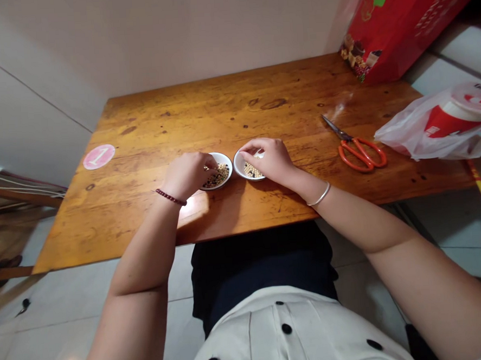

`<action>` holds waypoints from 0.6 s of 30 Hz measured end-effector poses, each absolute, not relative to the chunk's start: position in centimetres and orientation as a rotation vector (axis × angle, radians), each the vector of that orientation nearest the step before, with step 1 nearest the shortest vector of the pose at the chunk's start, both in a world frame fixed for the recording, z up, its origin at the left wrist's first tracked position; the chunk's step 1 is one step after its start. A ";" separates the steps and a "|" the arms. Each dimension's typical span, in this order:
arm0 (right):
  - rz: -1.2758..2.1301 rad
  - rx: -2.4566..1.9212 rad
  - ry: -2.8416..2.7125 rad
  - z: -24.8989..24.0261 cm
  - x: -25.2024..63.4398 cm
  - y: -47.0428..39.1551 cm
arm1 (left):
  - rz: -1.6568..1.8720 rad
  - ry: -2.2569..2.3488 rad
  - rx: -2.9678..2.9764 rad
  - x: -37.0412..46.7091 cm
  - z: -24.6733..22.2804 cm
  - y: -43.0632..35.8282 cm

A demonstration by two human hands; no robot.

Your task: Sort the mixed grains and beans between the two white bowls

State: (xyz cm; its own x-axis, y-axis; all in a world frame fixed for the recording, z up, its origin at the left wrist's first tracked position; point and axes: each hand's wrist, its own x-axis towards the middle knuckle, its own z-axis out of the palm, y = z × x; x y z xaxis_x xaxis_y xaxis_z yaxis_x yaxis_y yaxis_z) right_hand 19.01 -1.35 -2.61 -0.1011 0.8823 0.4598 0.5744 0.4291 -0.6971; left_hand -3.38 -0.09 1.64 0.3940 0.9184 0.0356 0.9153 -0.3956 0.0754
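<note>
Two small white bowls stand side by side on the wooden table, each with pale and black beans in it. My left hand (188, 175) reaches over the left bowl (227, 163) from the left, its fingers bent and pinched together just above the mixed beans (220, 176). Whatever its fingertips hold is too small or hidden. Over the right bowl (238, 166) is my right hand (272, 159), thumb and forefinger brought close together near the bowl's left side. I cannot make out what is between them. Mostly pale beans (251, 171) show below that hand.
Orange-handled scissors (359, 150) lie right of my right hand. Farther right is a lidded cup (451, 118) in a plastic bag (408, 129). A red box (402, 29) stands at the back right. A round number 1 sticker (99, 156) marks the table's (204, 111) left side.
</note>
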 end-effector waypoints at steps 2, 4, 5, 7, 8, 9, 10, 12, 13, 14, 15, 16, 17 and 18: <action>0.440 -1.254 -1.796 -2.7 19.0 -1.3 | 0.132 1.719 2.571 -3.3 1.8 -0.2; 0.441 -1.249 -1.802 -2.8 19.0 -1.3 | 0.136 1.747 2.557 -3.2 1.9 -0.3; 0.442 -1.246 -1.805 -2.9 19.0 -1.2 | 0.136 1.757 2.553 -3.2 1.9 -0.3; 0.445 -1.238 -1.816 -3.0 19.0 -1.2 | 0.145 1.762 2.552 -3.1 2.0 -0.3; 0.446 -1.232 -1.825 -3.0 19.0 -1.2 | 0.152 1.753 2.554 -3.1 2.0 -0.3; 0.449 -1.224 -1.836 -3.1 19.0 -1.2 | 0.160 1.737 2.558 -3.1 2.0 -0.3; 0.453 -1.213 -1.848 -3.1 19.0 -1.2 | 0.167 1.720 2.561 -3.0 2.0 -0.3; 0.468 -1.181 -1.879 -3.1 19.0 -1.4 | 0.181 1.684 2.555 -2.9 2.0 -0.3; 0.476 -1.162 -1.894 -3.2 18.9 -1.4 | 0.199 1.659 2.550 -2.7 2.1 -0.4; 0.481 -1.143 -1.908 -3.2 18.9 -1.5 | 0.228 1.627 2.547 -2.6 2.2 -0.5; 0.482 -1.125 -1.919 -3.2 18.9 -1.6 | 0.266 1.587 2.547 -2.4 2.3 -0.6; 0.482 -1.111 -1.928 -3.3 18.9 -1.6 | 0.309 1.541 2.552 -2.3 2.3 -0.7; 0.482 -1.101 -1.936 -3.3 18.8 -1.6 | 0.353 1.495 2.562 -2.1 2.4 -0.9; 0.482 -1.097 -1.942 -3.3 18.8 -1.7 | 0.392 1.451 2.574 -2.0 2.5 -1.0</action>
